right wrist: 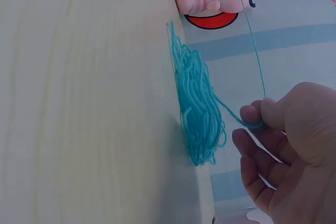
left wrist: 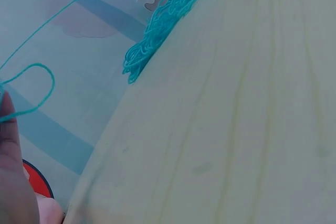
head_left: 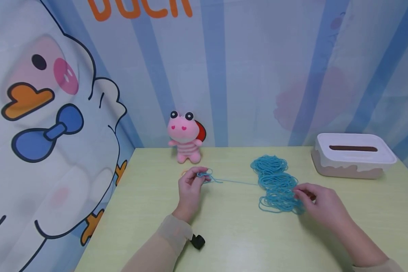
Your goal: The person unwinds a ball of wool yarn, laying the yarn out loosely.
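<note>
A loose heap of blue yarn [head_left: 275, 181] lies on the table, right of the middle. Over the table to its left, my left hand [head_left: 190, 189] holds a few small loops of the yarn between thumb and fingers. One of these loops [left wrist: 51, 85] hangs out past the fingers in the left wrist view. My right hand [head_left: 321, 204] is at the heap's right edge. In the right wrist view, its thumb and forefinger pinch a strand [right wrist: 257, 59] that runs taut up towards the left hand; from the pinch the strand also leads back to the heap [right wrist: 197, 103].
A pink plush toy [head_left: 185, 138] with a red back part sits behind my left hand. At the back right stands a white and brown tissue box [head_left: 355, 156]. A printed cloth [head_left: 244, 75] hangs behind the table [head_left: 238, 241] and along its left side.
</note>
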`<state>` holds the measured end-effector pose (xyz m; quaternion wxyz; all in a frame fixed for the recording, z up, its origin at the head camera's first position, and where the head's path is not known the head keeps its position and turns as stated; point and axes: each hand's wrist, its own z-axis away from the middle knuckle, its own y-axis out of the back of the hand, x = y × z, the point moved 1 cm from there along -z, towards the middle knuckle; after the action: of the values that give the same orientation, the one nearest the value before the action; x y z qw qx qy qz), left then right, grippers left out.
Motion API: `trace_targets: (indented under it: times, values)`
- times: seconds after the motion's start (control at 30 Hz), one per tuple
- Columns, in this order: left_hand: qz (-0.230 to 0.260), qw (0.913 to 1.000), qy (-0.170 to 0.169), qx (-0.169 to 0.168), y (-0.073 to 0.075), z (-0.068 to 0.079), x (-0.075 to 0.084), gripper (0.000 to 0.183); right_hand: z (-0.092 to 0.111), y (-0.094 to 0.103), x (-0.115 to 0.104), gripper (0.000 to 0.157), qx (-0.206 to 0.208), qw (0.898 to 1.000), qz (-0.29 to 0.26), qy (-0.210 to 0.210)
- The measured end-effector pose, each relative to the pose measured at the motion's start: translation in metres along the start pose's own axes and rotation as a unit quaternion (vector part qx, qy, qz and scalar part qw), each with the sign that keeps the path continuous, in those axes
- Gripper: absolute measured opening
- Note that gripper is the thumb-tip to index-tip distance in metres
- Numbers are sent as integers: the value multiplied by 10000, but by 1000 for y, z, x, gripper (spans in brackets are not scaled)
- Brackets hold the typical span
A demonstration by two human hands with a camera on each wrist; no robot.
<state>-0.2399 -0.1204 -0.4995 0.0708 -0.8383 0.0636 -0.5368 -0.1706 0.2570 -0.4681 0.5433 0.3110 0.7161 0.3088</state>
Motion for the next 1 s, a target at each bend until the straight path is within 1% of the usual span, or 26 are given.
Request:
trace_targets:
  times: [0.1, 0.2, 0.3, 0.4, 0.47, 0.53, 0.6, 0.67, 0.73, 0.8, 0.87, 0.93, 1.0]
  values:
    - [-163, 9995, -186, -206, 0, -1, -1, 17, -1, -1, 4, 15, -289, 9995, 121, -16]
    - [-277, 9979, -319, -486, 0, 0, -2, 12, -2, -5, 6, 12, -462, 9986, 241, 77]
    - [-215, 9970, -289, -680, -1, 1, -3, 11, -3, -10, 4, 9, -577, 9973, 413, 197]
    - [-108, 9970, -160, -750, -2, 2, -3, 12, -7, -12, -4, 13, -635, 9958, 594, 278]
    - [-62, 9969, -60, -777, -3, 2, -3, 12, -10, -13, -14, 16, -584, 9962, 535, 352]
    - [-31, 9969, 3, -785, -3, 2, -3, 13, -14, -17, -30, 17, -403, 9972, 399, 484]
    - [25, 9969, 30, -791, -3, 2, -2, 14, -18, -25, -47, 20, -237, 9972, 147, 688]
    - [102, 9968, 23, -789, -4, 2, -2, 16, -22, -37, -65, 25, -199, 9960, -43, 869]
    - [183, 9967, 11, -787, -4, 2, -2, 17, -26, -51, -81, 35, -351, 9947, -204, 947]
    - [214, 9967, -2, -784, -4, 2, -3, 18, -31, -65, -93, 45, -665, 9931, -305, 921]
    - [221, 9968, 2, -769, -5, 2, -3, 19, -35, -78, -103, 50, -958, 9910, -365, 866]
    - [180, 9970, 38, -757, -6, 2, -3, 19, -38, -89, -110, 49, -1153, 9894, -395, 790]
    - [123, 9972, 81, -739, -6, 3, -3, 18, -41, -96, -114, 42, -1209, 9893, -406, 712]
